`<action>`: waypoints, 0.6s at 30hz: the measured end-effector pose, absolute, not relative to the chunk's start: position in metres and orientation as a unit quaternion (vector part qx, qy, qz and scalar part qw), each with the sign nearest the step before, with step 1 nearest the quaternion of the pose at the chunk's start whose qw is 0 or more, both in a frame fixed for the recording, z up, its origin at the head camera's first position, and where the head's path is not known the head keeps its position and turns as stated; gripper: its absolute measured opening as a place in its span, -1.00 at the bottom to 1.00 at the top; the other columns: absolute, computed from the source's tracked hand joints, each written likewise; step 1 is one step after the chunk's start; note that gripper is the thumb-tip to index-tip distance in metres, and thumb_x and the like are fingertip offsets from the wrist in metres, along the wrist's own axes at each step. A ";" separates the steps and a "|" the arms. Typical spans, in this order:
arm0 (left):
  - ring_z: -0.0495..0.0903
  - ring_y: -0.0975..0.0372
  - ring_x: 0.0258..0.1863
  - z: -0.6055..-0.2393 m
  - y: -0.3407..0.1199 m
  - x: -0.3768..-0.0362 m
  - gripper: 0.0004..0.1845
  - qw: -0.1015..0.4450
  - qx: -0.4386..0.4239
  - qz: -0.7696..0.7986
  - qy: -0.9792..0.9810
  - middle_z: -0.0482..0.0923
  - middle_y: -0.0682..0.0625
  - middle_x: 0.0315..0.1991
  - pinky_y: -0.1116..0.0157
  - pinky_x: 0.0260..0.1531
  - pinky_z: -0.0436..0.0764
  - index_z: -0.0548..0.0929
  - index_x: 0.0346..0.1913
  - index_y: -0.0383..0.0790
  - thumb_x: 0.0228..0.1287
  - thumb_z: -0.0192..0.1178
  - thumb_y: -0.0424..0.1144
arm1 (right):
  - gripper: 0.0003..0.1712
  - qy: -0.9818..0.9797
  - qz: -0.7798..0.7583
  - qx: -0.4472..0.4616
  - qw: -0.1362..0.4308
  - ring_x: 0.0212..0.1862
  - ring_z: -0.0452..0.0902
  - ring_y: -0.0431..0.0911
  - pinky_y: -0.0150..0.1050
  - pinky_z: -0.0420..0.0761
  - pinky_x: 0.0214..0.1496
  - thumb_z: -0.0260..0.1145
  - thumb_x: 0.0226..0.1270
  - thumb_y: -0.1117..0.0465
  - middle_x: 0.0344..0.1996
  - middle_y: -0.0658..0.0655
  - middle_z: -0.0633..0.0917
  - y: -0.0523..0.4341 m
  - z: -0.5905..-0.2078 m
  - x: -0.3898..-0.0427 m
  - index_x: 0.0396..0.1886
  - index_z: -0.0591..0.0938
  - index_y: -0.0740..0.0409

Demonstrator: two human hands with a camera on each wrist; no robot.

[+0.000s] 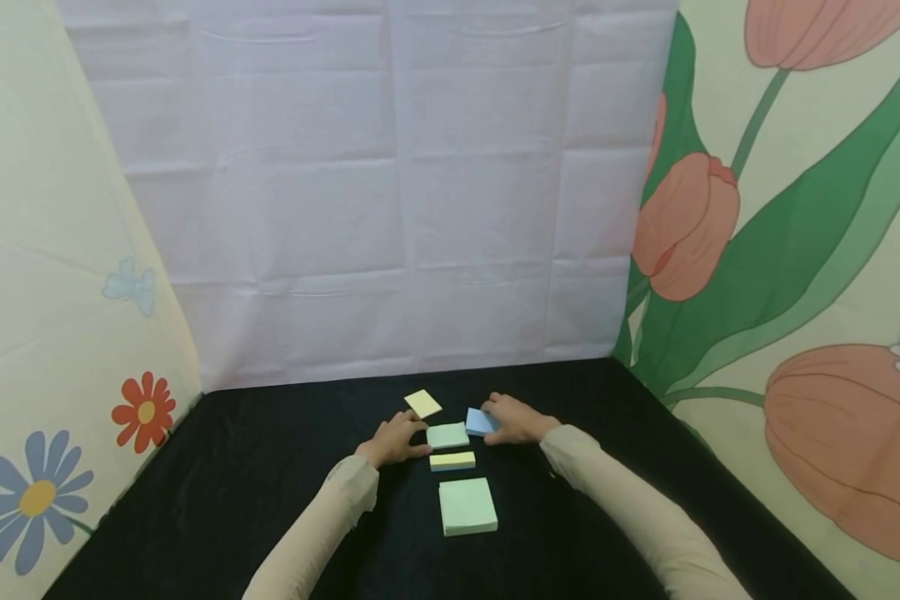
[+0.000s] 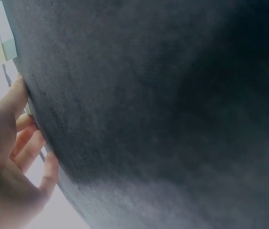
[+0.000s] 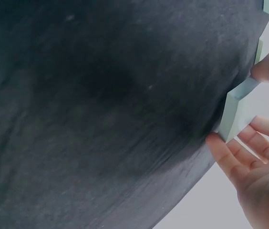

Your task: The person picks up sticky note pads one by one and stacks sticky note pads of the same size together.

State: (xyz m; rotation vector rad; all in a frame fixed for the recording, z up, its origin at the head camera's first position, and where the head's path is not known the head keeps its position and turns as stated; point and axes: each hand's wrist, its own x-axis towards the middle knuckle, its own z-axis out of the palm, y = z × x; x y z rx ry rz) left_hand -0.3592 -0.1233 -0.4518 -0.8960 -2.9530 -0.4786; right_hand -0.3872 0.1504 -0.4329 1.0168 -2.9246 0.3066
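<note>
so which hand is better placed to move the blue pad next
Right. The right hand already grips the blue pad between thumb and fingers; the left hand is by the green pad.

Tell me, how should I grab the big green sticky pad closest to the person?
Probably by its two side edges, coming straight down from above. The big green pad lies flat on the black cloth, so only its thin sides give fingers a hold. Nothing touches it: the yellow pad sits just behind, so pinching left and right keeps clear of it.
</note>
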 end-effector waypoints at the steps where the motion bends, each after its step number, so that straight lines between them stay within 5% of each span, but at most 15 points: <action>1: 0.40 0.00 0.08 -0.452 -0.123 -0.359 -0.53 0.009 -0.286 -0.152 -0.946 0.45 -0.13 0.10 -0.08 -0.03 0.40 0.60 0.19 -0.30 0.35 0.30 -0.09 | -0.38 -0.939 0.100 0.329 0.014 -0.19 0.41 -0.04 -0.10 0.50 -0.13 0.46 0.16 0.08 -0.15 0.16 0.51 0.149 -0.433 -0.387 0.12 0.56 0.37; 18: 0.40 0.00 0.11 -0.460 -0.126 -0.366 -0.51 0.017 -0.288 -0.139 -0.947 0.45 -0.13 0.13 -0.07 0.00 0.41 0.60 0.21 -0.28 0.35 0.28 -0.04 | -0.40 -0.932 0.094 0.349 0.019 -0.19 0.43 -0.04 -0.13 0.51 -0.13 0.49 0.14 0.10 -0.14 0.17 0.54 0.133 -0.436 -0.388 0.11 0.59 0.36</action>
